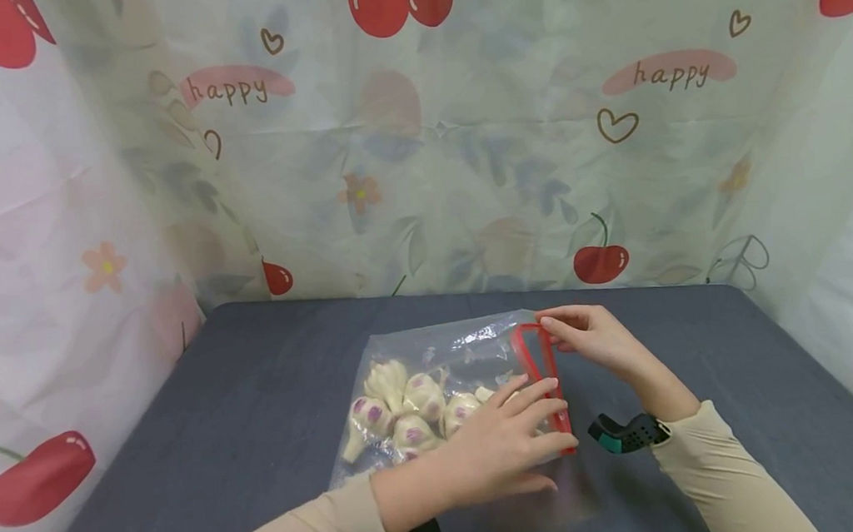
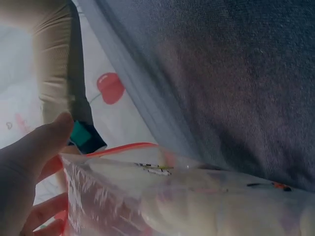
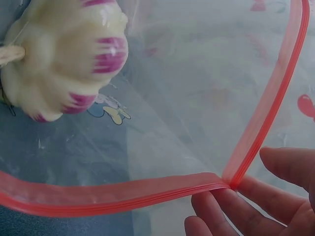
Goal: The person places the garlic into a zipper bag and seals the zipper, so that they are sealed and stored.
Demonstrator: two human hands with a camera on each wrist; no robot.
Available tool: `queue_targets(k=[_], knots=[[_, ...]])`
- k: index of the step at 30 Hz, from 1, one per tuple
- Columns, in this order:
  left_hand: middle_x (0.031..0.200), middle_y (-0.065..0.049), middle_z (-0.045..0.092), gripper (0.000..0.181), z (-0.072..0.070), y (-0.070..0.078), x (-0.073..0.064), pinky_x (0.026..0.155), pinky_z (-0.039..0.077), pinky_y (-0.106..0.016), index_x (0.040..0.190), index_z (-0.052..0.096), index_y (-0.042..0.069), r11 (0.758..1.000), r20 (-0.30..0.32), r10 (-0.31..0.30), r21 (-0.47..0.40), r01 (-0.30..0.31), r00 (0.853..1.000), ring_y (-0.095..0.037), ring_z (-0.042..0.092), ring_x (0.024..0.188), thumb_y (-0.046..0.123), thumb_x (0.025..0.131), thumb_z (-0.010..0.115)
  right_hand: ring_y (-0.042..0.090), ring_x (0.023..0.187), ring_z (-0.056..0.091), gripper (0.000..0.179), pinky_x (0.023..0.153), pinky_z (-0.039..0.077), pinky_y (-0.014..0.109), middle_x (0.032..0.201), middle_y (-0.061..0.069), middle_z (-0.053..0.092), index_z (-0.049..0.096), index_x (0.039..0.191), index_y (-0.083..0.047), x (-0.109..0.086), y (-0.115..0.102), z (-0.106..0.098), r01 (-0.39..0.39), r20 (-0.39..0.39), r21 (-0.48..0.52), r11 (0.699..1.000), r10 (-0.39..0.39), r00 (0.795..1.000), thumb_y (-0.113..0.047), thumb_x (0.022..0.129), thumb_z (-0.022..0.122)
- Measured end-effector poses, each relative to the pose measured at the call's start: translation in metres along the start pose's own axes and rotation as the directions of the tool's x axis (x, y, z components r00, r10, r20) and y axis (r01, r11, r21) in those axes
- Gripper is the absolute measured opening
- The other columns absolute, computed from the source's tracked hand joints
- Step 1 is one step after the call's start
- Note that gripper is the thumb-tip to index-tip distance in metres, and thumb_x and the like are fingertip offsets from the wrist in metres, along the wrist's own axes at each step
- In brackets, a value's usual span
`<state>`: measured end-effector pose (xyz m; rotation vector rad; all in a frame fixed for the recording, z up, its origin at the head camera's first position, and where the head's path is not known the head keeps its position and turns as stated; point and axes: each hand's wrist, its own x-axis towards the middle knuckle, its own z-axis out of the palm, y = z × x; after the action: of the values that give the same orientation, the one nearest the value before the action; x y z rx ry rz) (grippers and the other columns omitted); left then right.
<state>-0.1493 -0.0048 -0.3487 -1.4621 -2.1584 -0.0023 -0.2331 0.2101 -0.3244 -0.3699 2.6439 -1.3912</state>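
A clear zip bag (image 1: 470,342) with a red zip strip (image 1: 553,365) lies on its side on the dark table, its mouth toward the right and spread apart. Several white garlic bulbs (image 1: 413,432) with purple patches are inside; one garlic bulb (image 3: 69,59) shows large in the right wrist view. My left hand (image 1: 496,444) reaches across the bag, fingers extended and spread at the red strip; in the left wrist view its thumb stands off the plastic. My right hand (image 1: 590,332) holds the far corner of the bag's mouth between thumb and fingers.
The dark table (image 1: 258,413) extends around the bag on all sides. A patterned curtain (image 1: 432,149) with cherries encloses the back and sides. A black band (image 1: 628,434) hangs at the right wrist, and a thin cord loop (image 1: 745,262) is at the back right corner.
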Motion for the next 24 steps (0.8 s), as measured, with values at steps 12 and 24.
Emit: queue_targets(k=[12,24], knots=[[0.119,-0.002,0.062,0.021,0.006,0.004,-0.005,0.102,0.043,-0.024,0.097,0.064,0.022,0.993,-0.152,-0.008,-0.118,-0.010,0.988,-0.017,0.054,0.123,0.022,0.078,0.074,0.029,0.102,0.066,0.052,0.088,0.053,0.041,0.120,0.025,0.061,0.053,0.128,0.004,0.003,0.011,-0.001,-0.033,-0.033,0.017,0.999,0.033,0.999,-0.034,0.094,0.056],[0.094,0.003,0.073,0.022,0.008,-0.004,-0.021,0.081,0.049,-0.009,0.103,0.071,0.013,0.881,-0.204,-0.155,-0.471,0.042,0.967,-0.004,0.068,0.089,0.006,0.082,0.070,0.023,0.100,0.067,0.053,0.085,0.055,0.035,0.122,0.028,0.059,0.052,0.128,0.006,0.008,0.022,-0.003,-0.089,-0.063,0.084,0.992,0.094,0.994,-0.035,0.094,0.054]])
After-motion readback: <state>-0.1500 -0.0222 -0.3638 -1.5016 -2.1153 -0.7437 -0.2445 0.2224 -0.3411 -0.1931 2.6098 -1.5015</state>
